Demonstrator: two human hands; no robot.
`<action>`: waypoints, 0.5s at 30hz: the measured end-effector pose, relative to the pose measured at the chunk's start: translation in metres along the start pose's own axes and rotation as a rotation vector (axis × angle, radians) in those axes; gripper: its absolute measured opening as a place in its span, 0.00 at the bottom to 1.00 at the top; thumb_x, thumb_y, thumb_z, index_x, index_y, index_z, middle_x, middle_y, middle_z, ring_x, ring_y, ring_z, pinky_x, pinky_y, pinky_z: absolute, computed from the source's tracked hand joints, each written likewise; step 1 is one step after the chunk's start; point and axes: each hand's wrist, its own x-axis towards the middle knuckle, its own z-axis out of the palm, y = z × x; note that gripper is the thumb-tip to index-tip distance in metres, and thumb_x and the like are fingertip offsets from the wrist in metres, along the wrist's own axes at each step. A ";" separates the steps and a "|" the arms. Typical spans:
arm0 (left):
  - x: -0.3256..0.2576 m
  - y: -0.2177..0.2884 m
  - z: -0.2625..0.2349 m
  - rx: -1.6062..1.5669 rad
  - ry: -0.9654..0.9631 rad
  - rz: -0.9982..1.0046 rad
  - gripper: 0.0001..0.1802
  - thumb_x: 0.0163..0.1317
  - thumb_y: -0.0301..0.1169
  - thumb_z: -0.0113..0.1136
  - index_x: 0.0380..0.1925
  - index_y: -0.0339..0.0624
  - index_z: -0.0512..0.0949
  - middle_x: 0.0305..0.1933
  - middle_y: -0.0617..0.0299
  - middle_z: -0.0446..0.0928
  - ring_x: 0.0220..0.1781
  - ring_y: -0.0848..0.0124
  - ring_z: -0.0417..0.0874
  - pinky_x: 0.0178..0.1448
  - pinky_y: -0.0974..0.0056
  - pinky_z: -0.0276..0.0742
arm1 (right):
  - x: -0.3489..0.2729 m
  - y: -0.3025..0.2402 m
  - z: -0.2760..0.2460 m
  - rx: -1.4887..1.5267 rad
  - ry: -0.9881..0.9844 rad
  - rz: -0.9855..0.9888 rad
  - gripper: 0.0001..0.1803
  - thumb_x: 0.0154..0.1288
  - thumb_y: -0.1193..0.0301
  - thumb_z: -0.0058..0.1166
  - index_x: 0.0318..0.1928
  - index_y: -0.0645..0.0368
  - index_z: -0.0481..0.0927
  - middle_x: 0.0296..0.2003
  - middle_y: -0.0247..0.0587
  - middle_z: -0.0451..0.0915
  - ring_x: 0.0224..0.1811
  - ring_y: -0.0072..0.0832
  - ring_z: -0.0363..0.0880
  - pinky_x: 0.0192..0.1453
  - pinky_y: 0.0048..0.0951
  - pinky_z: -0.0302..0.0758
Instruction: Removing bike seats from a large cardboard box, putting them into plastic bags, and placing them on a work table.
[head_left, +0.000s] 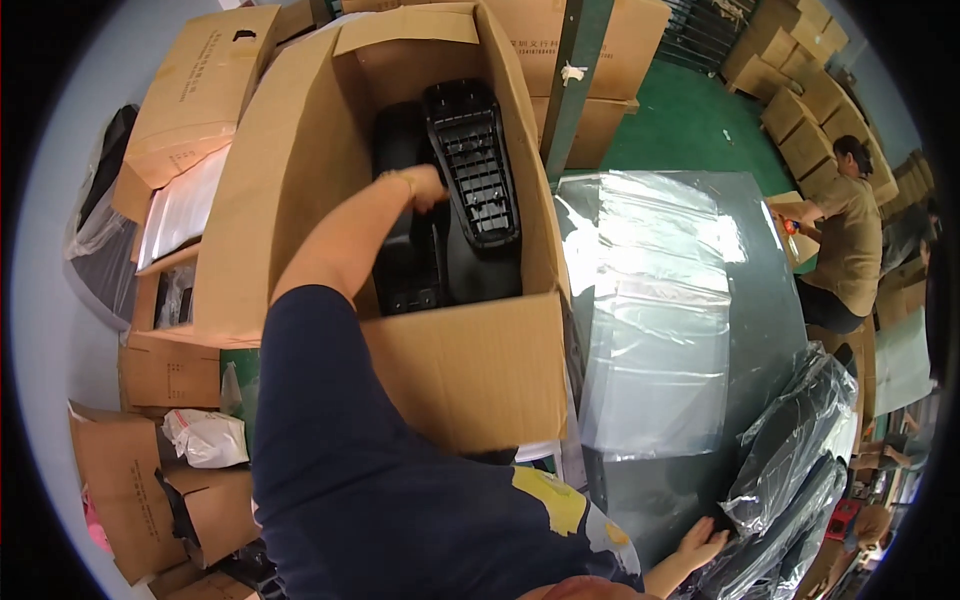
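Black plastic part (470, 165) in carton (470, 370) gripped by left hand (425, 187); right hand (700, 545) open.

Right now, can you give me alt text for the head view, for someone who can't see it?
The person's left hand reaches into a big open cardboard box and rests on black plastic parts standing inside. Their right hand lies flat on a grey table beside clear plastic bags and bagged black parts. Another worker sits at the far right among stacked boxes.

two black plastic parts (470, 165) are counted in one open cardboard box (470, 370); two bagged parts (790, 470) are seen on one bench (760, 300); one co-worker (850, 240) is seen.
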 end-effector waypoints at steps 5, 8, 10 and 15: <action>0.145 -0.034 0.131 -0.237 -0.278 -0.019 0.22 0.63 0.41 0.54 0.51 0.40 0.73 0.48 0.54 0.78 0.42 0.56 0.81 0.43 0.49 0.80 | -0.019 0.036 -0.032 -0.377 -0.192 0.222 0.18 0.64 0.65 0.54 0.54 0.54 0.74 0.45 0.38 0.78 0.44 0.26 0.78 0.45 0.27 0.79; 0.164 -0.003 0.159 -1.055 -0.022 -0.337 0.24 0.59 0.39 0.57 0.54 0.39 0.71 0.43 0.54 0.79 0.45 0.56 0.80 0.47 0.48 0.78 | -0.075 0.043 0.013 -0.523 -0.196 0.186 0.19 0.64 0.67 0.54 0.55 0.54 0.73 0.42 0.34 0.79 0.42 0.22 0.78 0.41 0.23 0.79; 0.166 0.004 0.164 -1.224 0.132 -0.360 0.23 0.57 0.38 0.58 0.51 0.39 0.72 0.41 0.54 0.78 0.44 0.57 0.80 0.44 0.50 0.78 | -0.085 0.053 0.029 -0.625 -0.296 0.202 0.20 0.63 0.68 0.54 0.56 0.54 0.73 0.41 0.33 0.79 0.39 0.21 0.79 0.40 0.23 0.79; 0.136 -0.020 0.116 -1.473 -0.063 -0.135 0.16 0.50 0.37 0.56 0.40 0.45 0.75 0.39 0.57 0.77 0.39 0.63 0.78 0.41 0.54 0.75 | -0.129 0.084 0.095 -0.722 -0.427 0.241 0.19 0.63 0.71 0.54 0.54 0.57 0.73 0.40 0.36 0.79 0.37 0.23 0.79 0.37 0.21 0.78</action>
